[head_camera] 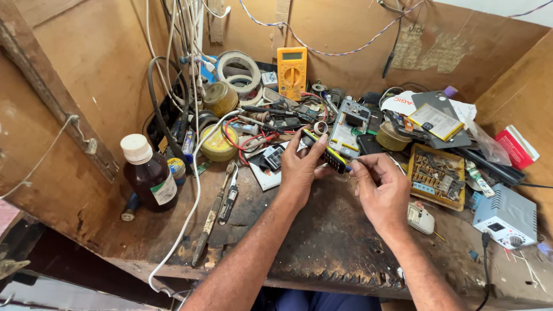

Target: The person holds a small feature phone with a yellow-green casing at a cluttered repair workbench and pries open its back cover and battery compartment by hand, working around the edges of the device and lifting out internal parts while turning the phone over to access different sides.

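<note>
A screwdriver handle (324, 151), black with yellow stripes, slants from upper left down to lower right above the dark worktop (322, 242). Its thick end sits in the left hand (300, 167); the right hand (381, 187) pinches its narrow tip.

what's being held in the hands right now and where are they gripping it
The left hand grips a black-and-yellow screwdriver handle around its rear end. The right hand pinches its front tip between fingertips.
</note>
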